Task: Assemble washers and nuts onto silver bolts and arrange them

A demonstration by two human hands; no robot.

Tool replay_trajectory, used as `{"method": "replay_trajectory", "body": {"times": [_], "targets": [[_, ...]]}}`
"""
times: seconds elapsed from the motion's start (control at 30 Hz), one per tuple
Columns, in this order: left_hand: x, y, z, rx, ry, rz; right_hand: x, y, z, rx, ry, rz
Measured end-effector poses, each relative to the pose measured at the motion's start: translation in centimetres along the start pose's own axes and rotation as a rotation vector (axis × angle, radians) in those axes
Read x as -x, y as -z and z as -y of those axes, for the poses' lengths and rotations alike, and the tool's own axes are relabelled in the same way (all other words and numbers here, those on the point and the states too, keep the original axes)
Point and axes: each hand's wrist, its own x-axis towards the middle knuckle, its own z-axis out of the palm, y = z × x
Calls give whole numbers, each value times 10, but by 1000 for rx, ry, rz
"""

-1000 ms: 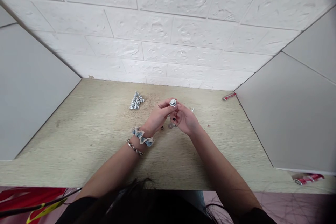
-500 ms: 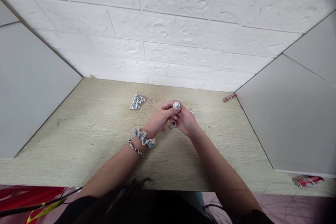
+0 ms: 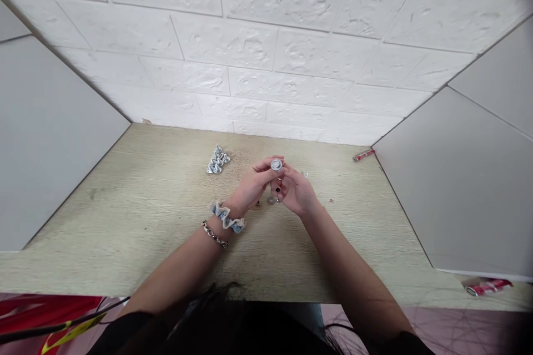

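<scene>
My left hand (image 3: 252,186) and my right hand (image 3: 293,192) meet above the middle of the pale wood-grain desk (image 3: 158,222). Between their fingertips they pinch a round silver metal fitting (image 3: 276,165), its flat circular end facing up. The part of it below the fingers is hidden. A flat metal washer (image 3: 271,200) lies on the desk just below my hands. A tiny metal screw (image 3: 305,175) rests beyond my right hand. To the left, a tight cluster of silver fasteners (image 3: 217,160) sits on the desk.
A white brick-textured wall (image 3: 266,66) stands behind the desk, with grey side panels (image 3: 54,138) at both sides. A red tube (image 3: 363,155) lies at the far right corner. A red packet (image 3: 488,287) lies near the front right edge.
The metal fitting has shifted slightly left between my fingertips, and its top is tilted a little differently. My hands stay together, and the washer on the desk shows more clearly.
</scene>
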Motion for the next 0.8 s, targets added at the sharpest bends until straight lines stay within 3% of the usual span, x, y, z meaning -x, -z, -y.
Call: {"method": "replay_trajectory", "body": {"times": [0.37,0.8], "targets": [[4,-2,-1,-70,-38,-17,0,-3,0,7,-116,-45],[5,-6,-3,-24,-64,-78,1,-5,1,30,-60,-64]]}}
